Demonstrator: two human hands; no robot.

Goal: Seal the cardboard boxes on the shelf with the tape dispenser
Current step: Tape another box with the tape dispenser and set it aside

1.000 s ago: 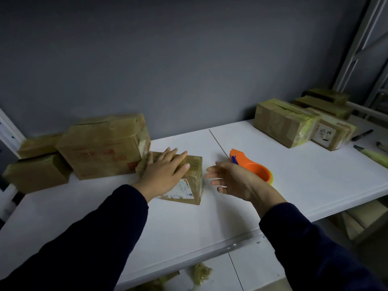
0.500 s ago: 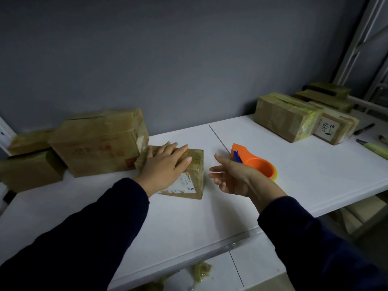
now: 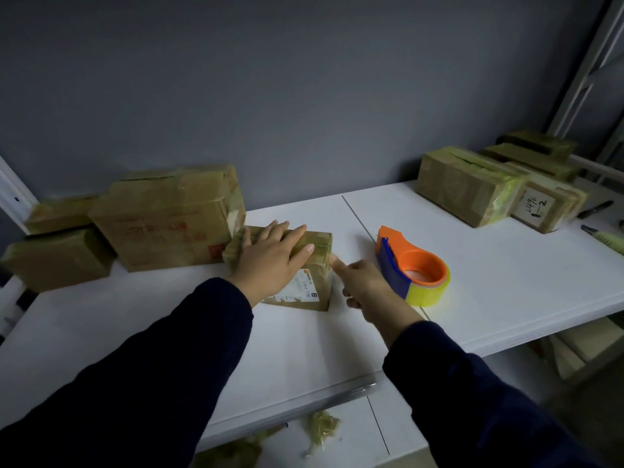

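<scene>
A small cardboard box (image 3: 317,265) with a white label lies on the white shelf (image 3: 489,285). My left hand (image 3: 270,261) rests flat on its top, fingers spread. My right hand (image 3: 363,287) is beside the box's right side, its index finger touching the box's upper right edge, holding nothing. The orange and blue tape dispenser (image 3: 410,265) with a roll of clear yellowish tape stands on the shelf just right of my right hand, untouched.
A larger cardboard box (image 3: 169,217) and two smaller ones (image 3: 57,258) stand at the back left. Several taped boxes (image 3: 472,187) sit at the back right, with pens (image 3: 596,209) beside them. Crumpled tape scraps (image 3: 320,428) lie on the lower shelf.
My right hand has moved left from in front of the dispenser to the box's right edge. The dispenser is now fully uncovered. My left hand stays on the box.
</scene>
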